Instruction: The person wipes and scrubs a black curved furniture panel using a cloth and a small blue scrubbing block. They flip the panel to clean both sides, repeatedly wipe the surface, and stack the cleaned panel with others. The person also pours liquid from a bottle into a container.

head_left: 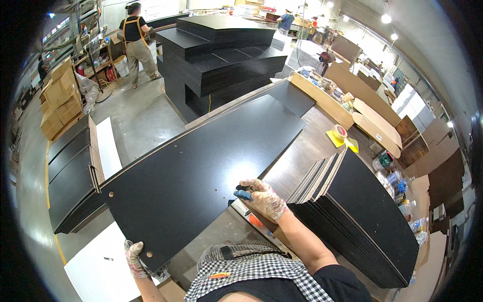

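Observation:
A long black panel (pixel 201 166) lies slanting across the workbench (pixel 322 133), with several small drilled holes along its near and left sides. My left hand (pixel 135 259), in a patterned glove, grips the panel's near left corner, thumb on top. The fingers under the edge are hidden. My right hand (pixel 266 199), gloved too, is over the panel's near right edge. Its fingers are closed around a small blue and black object (pixel 243 194), whose kind I cannot make out.
To the right leans a stack of black panels (pixel 367 201). A tape roll (pixel 340 132) sits on yellow sheets. Large black panel stacks (pixel 231 65) stand ahead; more panels (pixel 70 173) and a white board (pixel 100 267) are left. A person (pixel 137 43) stands at far left.

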Motion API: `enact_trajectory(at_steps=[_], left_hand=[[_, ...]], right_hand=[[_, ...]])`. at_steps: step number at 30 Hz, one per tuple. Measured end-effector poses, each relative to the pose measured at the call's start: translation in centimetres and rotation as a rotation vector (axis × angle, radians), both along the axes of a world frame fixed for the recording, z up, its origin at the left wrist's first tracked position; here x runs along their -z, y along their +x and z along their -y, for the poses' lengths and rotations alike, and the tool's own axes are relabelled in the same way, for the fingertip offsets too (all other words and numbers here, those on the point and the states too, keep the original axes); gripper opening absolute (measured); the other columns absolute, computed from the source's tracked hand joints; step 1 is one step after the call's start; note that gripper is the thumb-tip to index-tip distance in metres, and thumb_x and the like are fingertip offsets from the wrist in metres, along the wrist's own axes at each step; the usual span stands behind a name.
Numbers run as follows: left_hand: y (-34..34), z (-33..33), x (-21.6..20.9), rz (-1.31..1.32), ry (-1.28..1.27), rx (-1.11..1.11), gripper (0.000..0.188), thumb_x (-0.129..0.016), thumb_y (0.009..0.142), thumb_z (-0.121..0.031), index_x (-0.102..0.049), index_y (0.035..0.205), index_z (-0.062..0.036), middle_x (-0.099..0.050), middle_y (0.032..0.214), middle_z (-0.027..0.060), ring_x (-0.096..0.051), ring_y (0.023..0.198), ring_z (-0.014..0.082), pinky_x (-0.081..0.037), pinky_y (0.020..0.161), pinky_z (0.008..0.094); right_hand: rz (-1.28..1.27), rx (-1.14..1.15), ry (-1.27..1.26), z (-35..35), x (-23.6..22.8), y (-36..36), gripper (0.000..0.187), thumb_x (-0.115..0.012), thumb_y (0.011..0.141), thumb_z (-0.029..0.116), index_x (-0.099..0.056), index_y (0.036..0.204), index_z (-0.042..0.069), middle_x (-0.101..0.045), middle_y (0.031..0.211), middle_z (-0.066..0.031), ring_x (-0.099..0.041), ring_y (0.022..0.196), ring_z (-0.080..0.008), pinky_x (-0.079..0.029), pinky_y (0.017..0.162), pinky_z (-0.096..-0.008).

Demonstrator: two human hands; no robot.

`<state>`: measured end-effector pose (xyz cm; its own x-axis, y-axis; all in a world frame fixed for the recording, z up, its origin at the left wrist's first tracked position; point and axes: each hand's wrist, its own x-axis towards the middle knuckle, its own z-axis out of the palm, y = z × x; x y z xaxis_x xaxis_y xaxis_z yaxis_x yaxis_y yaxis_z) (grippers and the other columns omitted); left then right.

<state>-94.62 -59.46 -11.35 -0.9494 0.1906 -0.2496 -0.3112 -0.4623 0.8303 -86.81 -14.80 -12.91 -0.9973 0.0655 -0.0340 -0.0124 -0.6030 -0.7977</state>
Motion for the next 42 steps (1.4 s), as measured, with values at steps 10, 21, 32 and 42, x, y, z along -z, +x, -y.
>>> enact_trajectory(at_steps=[10, 21, 32, 42], left_hand=[[-5.8, -9.7, 4.0, 0.015, -0.075, 0.060, 0.040, -0.075, 0.080, -0.016, -0.056, 0.111, -0.0011, -0.067, 0.097, 0.0124, -0.069, 0.080, 0.0224, -0.060, 0.073, 0.0350], [-12.7, -22.6, 5.4, -0.079, -0.102, 0.535, 0.036, -0.072, 0.085, -0.022, -0.064, 0.110, 0.0023, -0.068, 0.100, 0.0089, -0.067, 0.086, 0.0182, -0.056, 0.079, 0.0322], [-16.7, -27.4, 5.2, 0.043, -0.399, 0.728, 0.021, -0.068, 0.091, -0.021, -0.069, 0.100, -0.0019, -0.071, 0.084, 0.0059, -0.069, 0.068, 0.0180, -0.057, 0.061, 0.0323], [-20.3, -27.5, 6.1, -0.177, -0.839, 0.939, 0.033, -0.067, 0.093, -0.033, -0.071, 0.091, -0.0007, -0.068, 0.078, 0.0013, -0.059, 0.067, 0.0121, -0.048, 0.065, 0.0319]], right_hand=[[0.255, 0.096, 0.355, -5.6, -1.3, -3.5, 0.051, -0.069, 0.088, 0.010, -0.054, 0.135, -0.002, -0.056, 0.133, -0.0165, -0.056, 0.121, -0.0262, -0.047, 0.102, -0.0396], [0.155, 0.276, 0.257, -2.7, -3.1, 9.7, 0.061, -0.078, 0.084, 0.021, -0.054, 0.135, -0.001, -0.061, 0.131, -0.0126, -0.060, 0.097, -0.0131, -0.053, 0.082, -0.0293], [-0.015, 0.458, -0.107, -1.3, 1.1, 18.3, 0.056, -0.074, 0.089, 0.016, -0.052, 0.137, -0.004, -0.056, 0.136, -0.0189, -0.066, 0.101, -0.0177, -0.055, 0.082, -0.0244], [0.099, 0.549, -0.068, -1.2, 1.7, 22.0, 0.053, -0.053, 0.100, 0.025, -0.042, 0.142, -0.005, -0.054, 0.137, -0.0244, -0.058, 0.081, -0.0134, -0.053, 0.064, -0.0221]])
